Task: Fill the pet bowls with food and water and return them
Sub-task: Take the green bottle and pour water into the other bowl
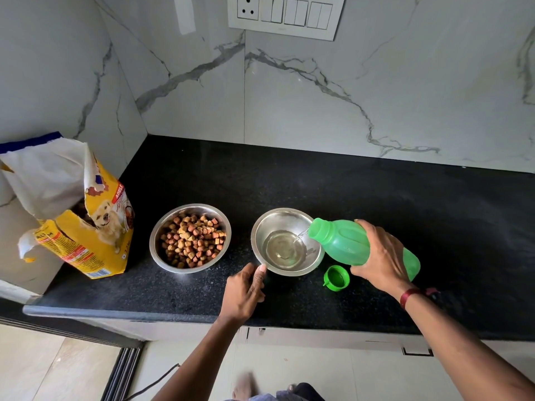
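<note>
Two steel bowls stand side by side, apart from each other, near the front edge of a black speckled surface (376, 198). The left bowl (190, 238) holds brown and tan kibble (192, 241) heaped to about mid-depth. The right bowl (287, 241) contains a shallow pool of clear water (285, 250) covering its base.

The right hand (379, 253) is wrapped around the body of a green plastic bottle (341, 241), fingers over the top and thumb on the near side. The bottle is tipped toward the left with its open neck just above the right rim of the water bowl; a thin stream of water falls from the mouth into the bowl. A red band (408, 296) circles the right wrist.

The left hand (246, 290) rests on the surface with its fingers curled; the thumb tip touches the near left rim of the water bowl. It grips nothing else.

The green bottle cap (336, 277) lies on the surface with its open side up, just beside the water bowl's near right edge and below the bottle.

A torn-open yellow pet food bag (84, 227) stands upright at the left end of the surface, near the kibble bowl. White marble-patterned wall panels (318, 96) rise behind, bearing a switch plate (285, 14) at the top.
</note>
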